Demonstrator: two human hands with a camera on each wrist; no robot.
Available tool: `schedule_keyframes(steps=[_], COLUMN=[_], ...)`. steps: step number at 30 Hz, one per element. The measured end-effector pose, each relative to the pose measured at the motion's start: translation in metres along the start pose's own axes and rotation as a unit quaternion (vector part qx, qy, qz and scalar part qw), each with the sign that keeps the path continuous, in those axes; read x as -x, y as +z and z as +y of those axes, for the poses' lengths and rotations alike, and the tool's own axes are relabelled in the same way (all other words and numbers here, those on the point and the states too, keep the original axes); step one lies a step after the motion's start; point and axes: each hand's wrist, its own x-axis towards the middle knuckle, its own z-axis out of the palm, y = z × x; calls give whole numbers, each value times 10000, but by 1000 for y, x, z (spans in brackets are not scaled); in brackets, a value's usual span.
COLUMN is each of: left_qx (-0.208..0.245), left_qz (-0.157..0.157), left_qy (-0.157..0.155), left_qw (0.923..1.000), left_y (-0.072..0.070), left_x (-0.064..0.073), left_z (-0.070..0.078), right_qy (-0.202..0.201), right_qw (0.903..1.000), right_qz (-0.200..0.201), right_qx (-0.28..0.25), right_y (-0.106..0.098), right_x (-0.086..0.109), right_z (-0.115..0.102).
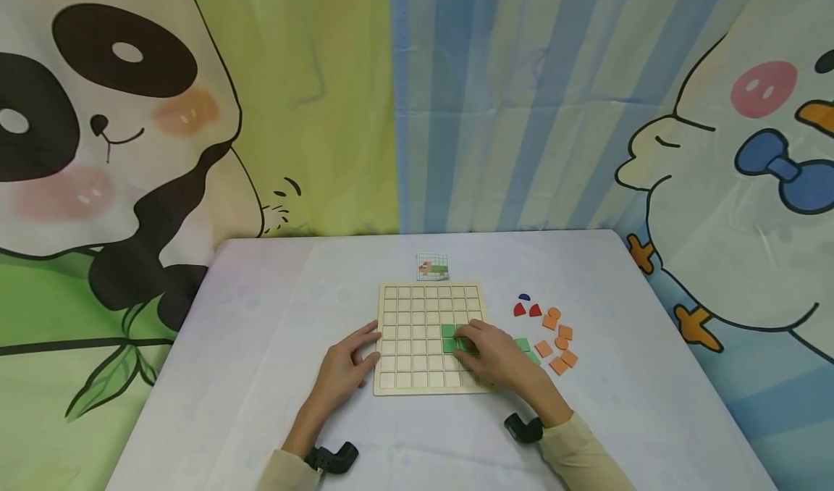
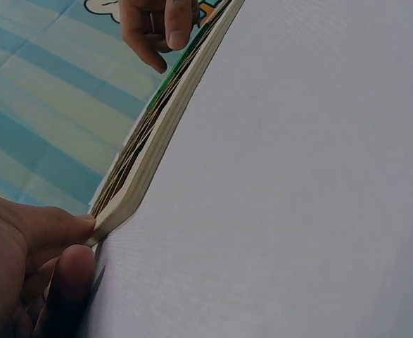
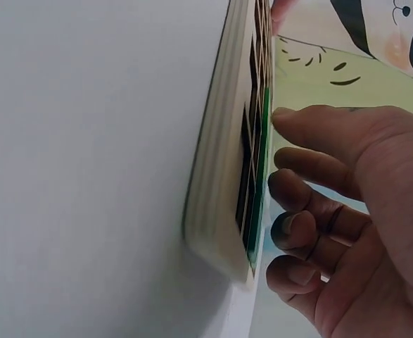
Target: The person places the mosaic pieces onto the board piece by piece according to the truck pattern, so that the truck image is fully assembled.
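Note:
My left hand (image 1: 345, 364) lies at the left edge of a wooden grid board (image 1: 413, 357), its fingertips touching the rim. In the left wrist view, a fingertip presses the board's corner (image 2: 115, 215). Over the right half of the board is my right hand (image 1: 498, 353), fingers loosely bent and fingertips close above several green square tiles (image 1: 449, 345) in the grid. The right wrist view shows a gap between thumb and fingers, with nothing seen between them. Part of the green group is hidden under this hand.
Behind the board lies a small picture card (image 1: 433, 267). To the right are loose orange pieces (image 1: 544, 348), red pieces (image 1: 519, 309), a blue half-round piece (image 1: 524, 297) and green pieces (image 1: 523, 345) near my right wrist. A white cloth covers the table (image 1: 274, 295).

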Motion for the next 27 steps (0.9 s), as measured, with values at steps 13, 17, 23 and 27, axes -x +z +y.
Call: schedule_keyframes(steps=[13, 17, 23, 27], left_qx=[-1, -5, -4, 6], left_qz=[-1, 2, 26, 28], left_qy=[-12, -5, -3, -11], left_qw=[10000, 10000, 10000, 10000], left_y=[0, 0, 1, 1], left_x=[0, -1, -1, 0], left_z=[-2, -3, -2, -1], right_qy=[566, 801, 1053, 1200], right_qw=[9981, 9964, 9938, 9918], right_qz=[183, 234, 333, 368], right_qx=[-166, -131, -138, -225], right_y=[-23, -29, -35, -38], right_x=[25, 34, 47, 54], right_z=[27, 37, 53, 62])
